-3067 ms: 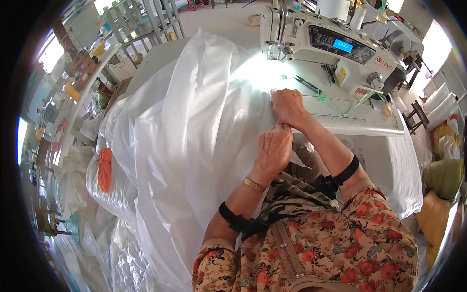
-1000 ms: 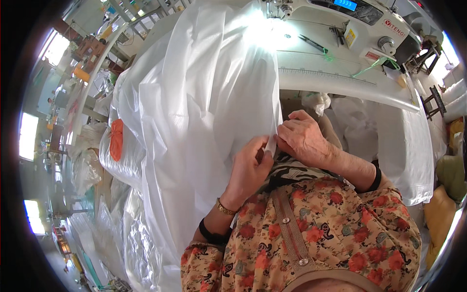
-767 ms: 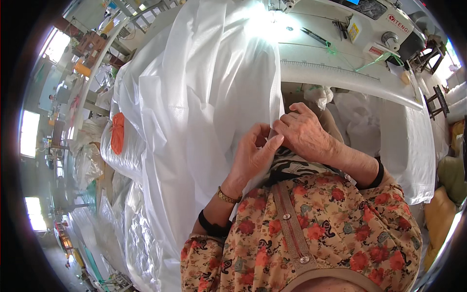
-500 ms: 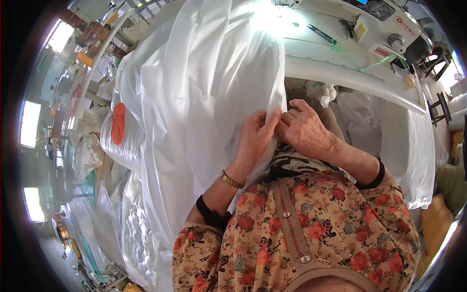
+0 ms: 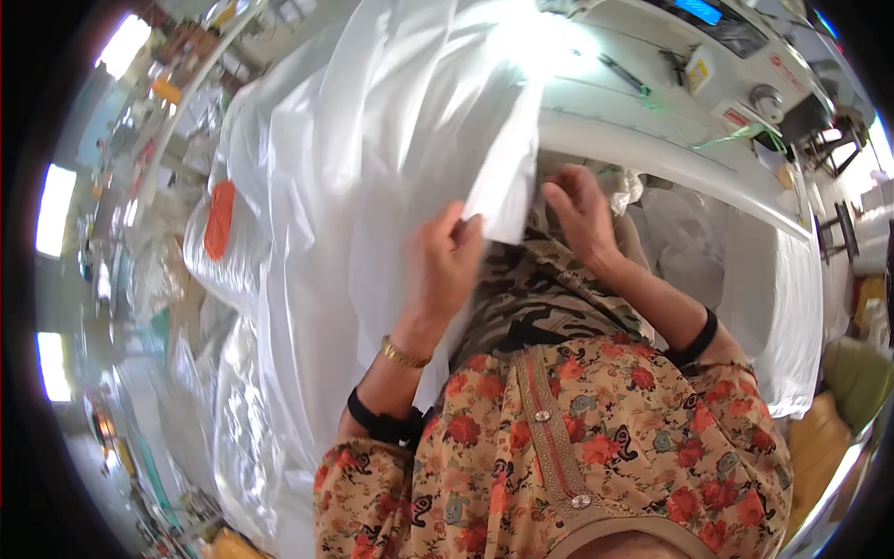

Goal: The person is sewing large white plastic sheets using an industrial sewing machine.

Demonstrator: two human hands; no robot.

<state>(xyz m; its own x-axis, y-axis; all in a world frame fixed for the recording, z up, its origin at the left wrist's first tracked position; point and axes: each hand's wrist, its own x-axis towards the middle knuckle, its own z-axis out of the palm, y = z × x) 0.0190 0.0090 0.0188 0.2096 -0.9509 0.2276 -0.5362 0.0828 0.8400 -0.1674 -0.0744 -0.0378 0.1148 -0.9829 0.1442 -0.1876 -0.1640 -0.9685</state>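
A large sheet of shiny white fabric point(image 5: 372, 149) drapes from the sewing machine table down over my left side. My left hand point(image 5: 447, 265) pinches the fabric near its right edge, where a strip is folded over and a corner hangs down. Off to the right of that edge, my right hand point(image 5: 582, 212) is raised above my lap. Its fingers are slightly curled and apart, and I see nothing in them.
Ahead stands the white sewing table point(image 5: 615, 130) under a bright lamp, with dark tweezers point(image 5: 624, 73) and green thread point(image 5: 736, 136) on it. The sewing machine point(image 5: 754, 70) is at the far right. An orange bundle point(image 5: 219, 221) lies on white material at left.
My hands were together at the fabric's edge and are now apart. The left has pulled the edge left, folding it over; the right has let go.
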